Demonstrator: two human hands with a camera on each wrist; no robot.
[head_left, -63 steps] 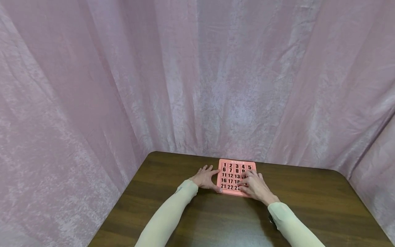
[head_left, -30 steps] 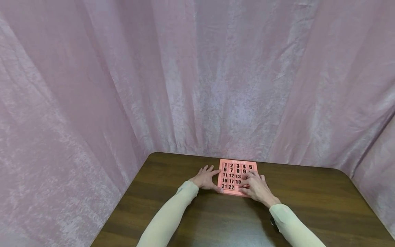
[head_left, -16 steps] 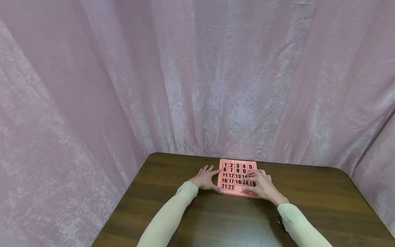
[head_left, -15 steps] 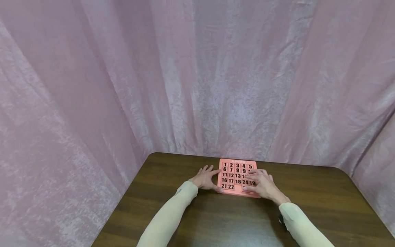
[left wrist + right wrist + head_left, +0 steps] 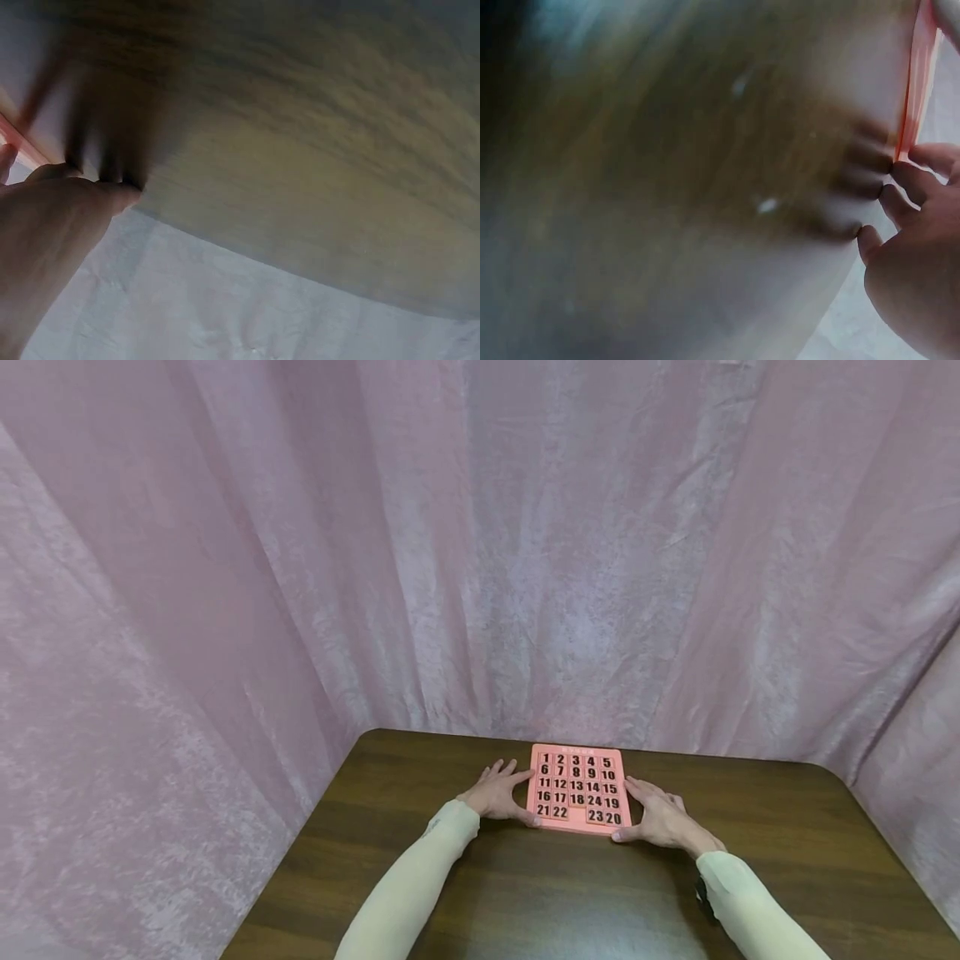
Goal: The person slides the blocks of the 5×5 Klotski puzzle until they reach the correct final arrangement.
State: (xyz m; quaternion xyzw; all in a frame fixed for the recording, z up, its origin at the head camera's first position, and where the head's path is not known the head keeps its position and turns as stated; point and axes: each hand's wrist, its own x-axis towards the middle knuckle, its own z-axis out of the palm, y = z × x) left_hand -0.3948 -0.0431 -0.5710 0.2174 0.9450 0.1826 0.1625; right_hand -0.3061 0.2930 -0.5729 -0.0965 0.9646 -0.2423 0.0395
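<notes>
Left hand [image 5: 495, 794], right hand [image 5: 663, 817], touching numbered board [image 5: 577, 815] (pink)

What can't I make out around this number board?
Head: white lettering on the pink board, too small to read.
Head: dark object, partly hidden by the right sleeve.
Left wrist: rest of the board, cut off by the left edge.
Right wrist: rest of the board, cut off by the top edge.

Pale greenish-cream long sleeves [image 5: 411, 887] with bunched cuffs [image 5: 460, 820], a small black object [image 5: 702, 892] beneath the right one.
</notes>
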